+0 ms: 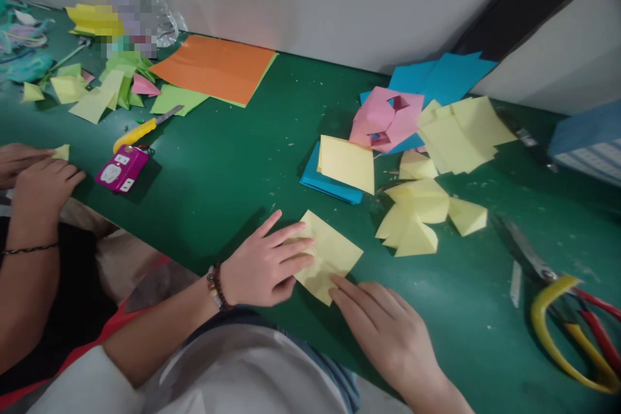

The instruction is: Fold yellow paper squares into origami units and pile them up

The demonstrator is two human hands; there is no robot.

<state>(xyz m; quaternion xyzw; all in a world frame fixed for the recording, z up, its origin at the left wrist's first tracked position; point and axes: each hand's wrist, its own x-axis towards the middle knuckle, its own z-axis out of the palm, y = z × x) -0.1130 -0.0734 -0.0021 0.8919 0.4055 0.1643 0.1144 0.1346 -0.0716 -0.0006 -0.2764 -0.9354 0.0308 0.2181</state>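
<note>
My left hand [262, 265], with a beaded bracelet on its wrist, lies over the left part of a folded yellow paper square [337, 255], its fingers pressing on top. My right hand [388, 336] is below the paper, its fingertips touching the lower edge. The paper lies flat on the green work table [233, 187]. Just right of it is a heap of folded yellow paper pieces [412, 217].
A co-worker's hands [36, 174] rest at the left table edge by a small yellow paper [61, 152]. Nearby are a yellow utility knife [140, 132], a purple box [122, 168], yellow-handled scissors [548, 291], a pink paper form [385, 119], and orange [213, 68] and blue paper [330, 178].
</note>
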